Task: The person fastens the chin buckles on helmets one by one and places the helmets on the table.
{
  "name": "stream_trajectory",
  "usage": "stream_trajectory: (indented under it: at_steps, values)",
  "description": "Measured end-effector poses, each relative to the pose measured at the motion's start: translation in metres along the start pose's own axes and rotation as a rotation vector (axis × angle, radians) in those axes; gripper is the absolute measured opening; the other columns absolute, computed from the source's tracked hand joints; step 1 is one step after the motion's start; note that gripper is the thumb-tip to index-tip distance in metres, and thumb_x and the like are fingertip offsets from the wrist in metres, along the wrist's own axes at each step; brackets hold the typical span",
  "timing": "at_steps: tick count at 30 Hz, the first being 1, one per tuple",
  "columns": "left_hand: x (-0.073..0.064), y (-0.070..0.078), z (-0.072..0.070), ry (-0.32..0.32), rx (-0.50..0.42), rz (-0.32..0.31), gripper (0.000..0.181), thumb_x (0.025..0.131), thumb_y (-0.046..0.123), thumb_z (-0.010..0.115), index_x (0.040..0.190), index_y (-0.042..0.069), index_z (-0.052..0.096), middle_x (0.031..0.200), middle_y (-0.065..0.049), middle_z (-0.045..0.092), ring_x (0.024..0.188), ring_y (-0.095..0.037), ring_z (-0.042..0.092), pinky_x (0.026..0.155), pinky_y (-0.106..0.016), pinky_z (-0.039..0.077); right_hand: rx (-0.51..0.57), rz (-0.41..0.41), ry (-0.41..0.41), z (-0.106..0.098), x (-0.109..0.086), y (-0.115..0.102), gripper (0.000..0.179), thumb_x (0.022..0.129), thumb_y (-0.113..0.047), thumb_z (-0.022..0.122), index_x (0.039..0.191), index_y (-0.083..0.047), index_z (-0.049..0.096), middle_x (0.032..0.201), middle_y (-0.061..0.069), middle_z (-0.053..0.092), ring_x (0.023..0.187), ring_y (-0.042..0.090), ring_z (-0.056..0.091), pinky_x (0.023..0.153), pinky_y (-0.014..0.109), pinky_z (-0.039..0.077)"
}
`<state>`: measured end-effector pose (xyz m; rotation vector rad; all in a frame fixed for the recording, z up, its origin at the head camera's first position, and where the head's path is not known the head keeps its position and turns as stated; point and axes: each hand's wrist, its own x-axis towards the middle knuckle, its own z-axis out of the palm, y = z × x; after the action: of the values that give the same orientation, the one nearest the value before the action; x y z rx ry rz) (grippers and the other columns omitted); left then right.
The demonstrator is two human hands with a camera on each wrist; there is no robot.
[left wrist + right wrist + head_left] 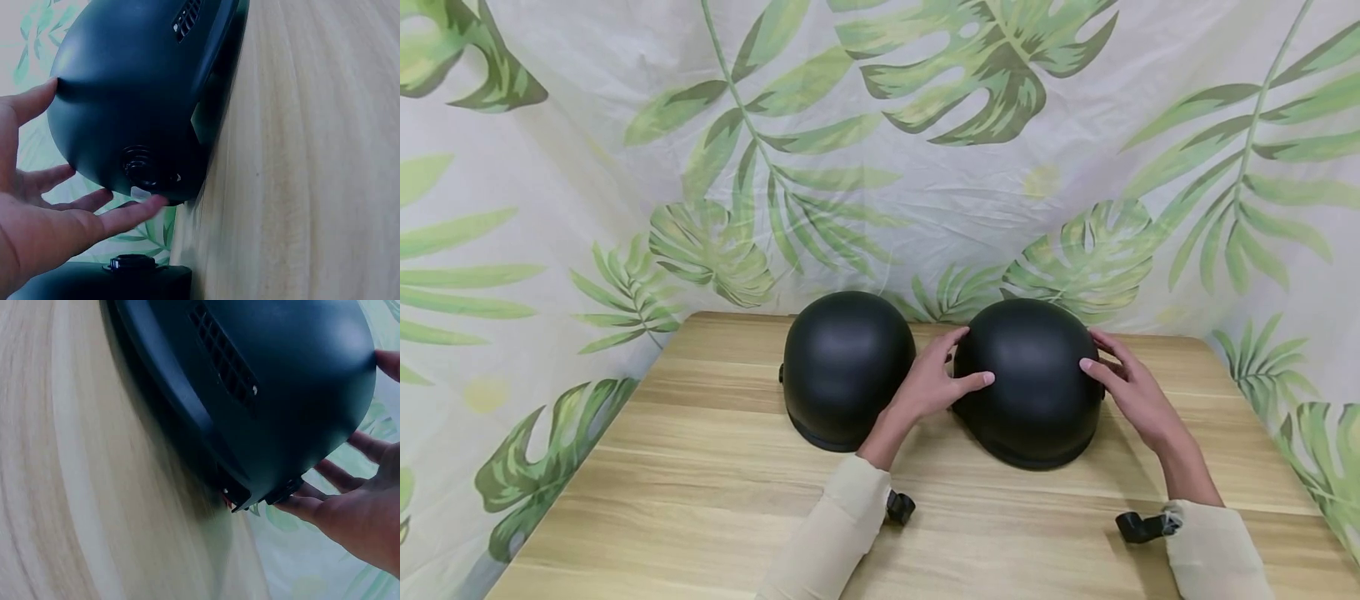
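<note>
Two smooth black helmets stand side by side, dome up, near the back of the wooden table. The right helmet (1030,383) is between both hands. My left hand (934,379) grips its left side, thumb on the front of the dome and fingers along the side by a round knob (142,167). On the opposite side my right hand (1138,396) holds it the same way, thumb forward and fingers behind. A vent grille (224,356) shows in the right wrist view. The left helmet (846,367) is partly covered by my left wrist; that hand's fingers are off it.
The wood-grain table (700,467) reaches back to a leaf-patterned cloth (820,167) hanging behind and at both sides. Black wrist mounts (1142,527) stick out from both sleeves, low over the table.
</note>
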<state>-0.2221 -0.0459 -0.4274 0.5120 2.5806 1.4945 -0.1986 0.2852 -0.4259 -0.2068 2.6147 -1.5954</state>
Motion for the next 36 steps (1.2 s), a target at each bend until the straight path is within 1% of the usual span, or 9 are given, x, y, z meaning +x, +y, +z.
stream_trajectory:
  at_steps: [4,6,10,13,17,22,29,36]
  values:
    - [0.000,-0.003,-0.002,-0.031,-0.029,0.000,0.090,0.094,0.041,0.083,0.169,0.021,0.036,0.173,-0.006,0.039,0.151,-0.034,0.051,0.121,-0.050,0.048,-0.043,-0.052,0.053,0.002,-0.001,-0.003,0.066,0.113,-0.037,0.057,0.171,-0.018,0.031,0.173,0.020,0.031,0.153,0.050,0.040,0.090,0.005,0.041]
    - [0.000,-0.004,-0.003,-0.031,-0.039,-0.008,0.091,0.093,0.042,0.083,0.169,0.022,0.037,0.172,-0.005,0.040,0.149,-0.035,0.054,0.119,-0.050,0.050,-0.059,-0.069,0.069,0.004,-0.001,-0.003,0.064,0.113,-0.036,0.057,0.170,-0.018,0.034,0.173,0.019,0.033,0.152,0.050,0.041,0.090,0.004,0.042]
    - [-0.001,-0.005,-0.005,-0.027,-0.044,-0.025,0.092,0.091,0.045,0.084,0.168,0.022,0.038,0.171,-0.005,0.042,0.146,-0.038,0.057,0.117,-0.051,0.051,-0.086,-0.076,0.083,0.005,-0.003,-0.003,0.063,0.112,-0.037,0.058,0.169,-0.021,0.037,0.173,0.017,0.034,0.151,0.050,0.043,0.089,0.006,0.043]
    - [-0.001,-0.006,-0.008,-0.043,-0.039,-0.030,0.092,0.092,0.043,0.084,0.168,0.023,0.037,0.172,-0.005,0.041,0.146,-0.039,0.056,0.117,-0.051,0.051,-0.097,-0.071,0.077,0.006,-0.005,-0.004,0.063,0.111,-0.039,0.059,0.168,-0.021,0.038,0.173,0.016,0.035,0.151,0.049,0.045,0.089,0.008,0.044]
    - [-0.001,-0.006,-0.015,-0.085,-0.027,-0.038,0.093,0.093,0.040,0.084,0.169,0.022,0.035,0.174,-0.006,0.037,0.149,-0.039,0.054,0.118,-0.051,0.050,-0.095,-0.063,0.056,0.006,-0.005,-0.005,0.064,0.111,-0.039,0.061,0.167,-0.018,0.039,0.172,0.017,0.035,0.150,0.048,0.046,0.088,0.010,0.046]
    - [0.000,-0.004,-0.019,-0.129,-0.021,-0.042,0.096,0.092,0.038,0.084,0.170,0.018,0.031,0.174,-0.009,0.035,0.150,-0.039,0.052,0.120,-0.052,0.049,-0.096,-0.058,0.043,0.007,-0.006,-0.006,0.065,0.111,-0.040,0.061,0.167,-0.017,0.038,0.172,0.017,0.034,0.150,0.048,0.046,0.088,0.010,0.046]
    - [-0.005,0.005,-0.027,-0.150,0.006,-0.075,0.097,0.091,0.035,0.086,0.169,0.013,0.032,0.169,-0.014,0.041,0.149,-0.037,0.052,0.119,-0.052,0.049,-0.075,-0.067,0.027,0.011,-0.007,-0.006,0.062,0.111,-0.038,0.062,0.166,-0.020,0.040,0.172,0.016,0.035,0.151,0.048,0.046,0.089,0.009,0.047]
    - [-0.005,0.009,-0.031,-0.176,0.006,-0.088,0.097,0.092,0.034,0.085,0.169,0.012,0.030,0.170,-0.015,0.040,0.150,-0.037,0.051,0.120,-0.053,0.048,-0.090,-0.060,0.024,0.009,-0.007,-0.011,0.063,0.110,-0.039,0.063,0.166,-0.019,0.041,0.172,0.016,0.036,0.150,0.048,0.047,0.088,0.010,0.047]
